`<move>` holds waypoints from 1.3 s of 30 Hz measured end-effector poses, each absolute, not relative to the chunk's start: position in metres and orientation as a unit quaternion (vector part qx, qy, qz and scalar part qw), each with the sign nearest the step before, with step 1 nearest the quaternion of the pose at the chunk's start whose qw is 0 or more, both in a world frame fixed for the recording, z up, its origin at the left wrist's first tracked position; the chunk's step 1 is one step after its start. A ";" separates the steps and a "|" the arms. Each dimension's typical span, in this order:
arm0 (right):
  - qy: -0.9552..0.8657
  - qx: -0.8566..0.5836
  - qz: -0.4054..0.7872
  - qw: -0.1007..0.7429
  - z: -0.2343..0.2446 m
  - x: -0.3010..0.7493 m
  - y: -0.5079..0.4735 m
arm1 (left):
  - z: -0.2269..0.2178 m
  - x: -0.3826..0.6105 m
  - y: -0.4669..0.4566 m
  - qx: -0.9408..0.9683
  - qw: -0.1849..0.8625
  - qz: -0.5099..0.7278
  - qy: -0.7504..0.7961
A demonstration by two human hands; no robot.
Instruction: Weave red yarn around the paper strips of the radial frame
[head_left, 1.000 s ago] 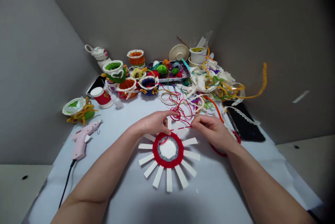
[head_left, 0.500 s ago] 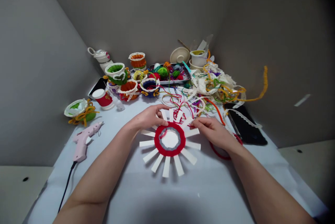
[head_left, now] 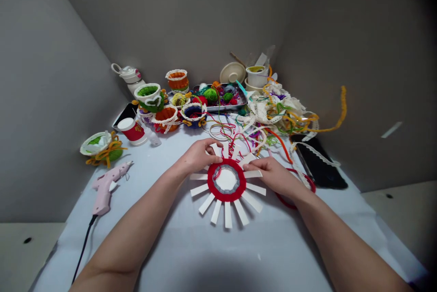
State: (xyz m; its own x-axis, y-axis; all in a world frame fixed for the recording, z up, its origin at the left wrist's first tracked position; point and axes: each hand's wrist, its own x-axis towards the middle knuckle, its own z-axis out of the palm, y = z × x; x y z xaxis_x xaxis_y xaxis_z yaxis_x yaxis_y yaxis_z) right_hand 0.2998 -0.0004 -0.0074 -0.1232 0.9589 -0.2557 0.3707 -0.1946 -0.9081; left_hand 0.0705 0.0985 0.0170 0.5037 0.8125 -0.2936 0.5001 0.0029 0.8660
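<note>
A cut paper cup (head_left: 228, 214) is spread like a sun, its white strips fanned around a woven ring of red and grey yarn (head_left: 226, 198). My left hand (head_left: 202, 155) pinches it at the upper left, thumb on the red ring. At the upper right my right hand (head_left: 268, 169) is closed with its fingertips by a white strip. Whether they grip the strip or red yarn is hidden. Loose red yarn (head_left: 235, 135) trails behind the cup. Beside my right forearm lies a loop of red cord (head_left: 287, 202).
A pink glue gun (head_left: 106, 189) with a black cord lies left. Several woven baskets (head_left: 194, 117) and a red-and-white paper cup (head_left: 131, 132) stand farther back. Behind are a tray of yarn balls (head_left: 227, 106) and tangled lace and yarn (head_left: 283, 110). A black phone (head_left: 322, 164) lies right.
The cut cup has shifted slightly right and turned a little in my hands. My right hand has come in closer to the ring, its fingertips now at a strip.
</note>
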 end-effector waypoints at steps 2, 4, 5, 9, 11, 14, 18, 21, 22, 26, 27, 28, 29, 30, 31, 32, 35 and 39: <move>-0.569 -0.567 0.510 0.307 -0.007 0.300 0.001 | 0.018 0.070 0.099 0.687 0.528 0.148 0.476; -0.590 -0.541 0.513 0.310 -0.007 0.302 0.002 | 0.018 0.070 0.099 0.683 0.532 0.147 0.479; -0.600 -0.537 0.503 0.314 -0.006 0.303 0.003 | 0.018 0.070 0.100 0.681 0.532 0.146 0.482; -0.624 -0.548 0.436 0.345 -0.006 0.309 0.002 | 0.015 0.068 0.103 0.673 0.528 0.140 0.500; -0.630 -0.540 0.431 0.354 -0.006 0.311 0.001 | 0.014 0.068 0.104 0.667 0.528 0.142 0.506; -0.618 -0.554 0.425 0.361 -0.005 0.311 0.000 | 0.012 0.068 0.105 0.661 0.533 0.148 0.507; -0.622 -0.586 0.407 0.323 -0.006 0.306 0.000 | 0.007 0.069 0.103 0.664 0.541 0.151 0.493; -0.632 -0.582 0.411 0.305 -0.007 0.305 0.000 | 0.006 0.067 0.104 0.671 0.544 0.134 0.486; -0.635 -0.576 0.418 0.300 -0.007 0.305 0.000 | 0.008 0.065 0.105 0.673 0.548 0.123 0.481; -0.657 -0.542 0.449 0.270 -0.004 0.307 -0.002 | 0.019 0.056 0.106 0.687 0.594 0.073 0.411; -0.663 -0.535 0.455 0.261 -0.004 0.306 -0.002 | 0.022 0.055 0.104 0.694 0.601 0.067 0.391; -0.667 -0.529 0.460 0.252 -0.003 0.305 -0.003 | 0.024 0.055 0.102 0.704 0.601 0.061 0.374; -0.670 -0.524 0.466 0.243 -0.003 0.304 -0.003 | 0.026 0.056 0.100 0.716 0.595 0.053 0.362; -0.672 -0.520 0.471 0.235 -0.003 0.303 -0.003 | 0.026 0.059 0.097 0.731 0.580 0.044 0.356; -0.673 -0.517 0.477 0.228 -0.003 0.301 -0.004 | 0.026 0.062 0.094 0.748 0.561 0.034 0.352; -0.674 -0.514 0.481 0.224 -0.003 0.300 -0.004 | 0.025 0.065 0.090 0.765 0.537 0.027 0.355; -0.673 -0.505 0.491 0.226 -0.003 0.300 -0.004 | 0.022 0.073 0.084 0.788 0.489 0.024 0.373; -0.658 -0.524 0.479 0.253 -0.001 0.309 -0.003 | 0.022 0.072 0.087 0.788 0.472 0.029 0.394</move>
State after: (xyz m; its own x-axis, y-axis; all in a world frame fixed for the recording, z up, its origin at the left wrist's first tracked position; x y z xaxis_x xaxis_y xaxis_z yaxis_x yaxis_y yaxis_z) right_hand 0.3093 -0.0027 -0.0008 -0.3232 0.9313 -0.1682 0.4462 -0.0068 -0.8949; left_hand 0.0723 0.0867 0.0215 0.6884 0.6484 -0.3251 0.5928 -0.2446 0.7673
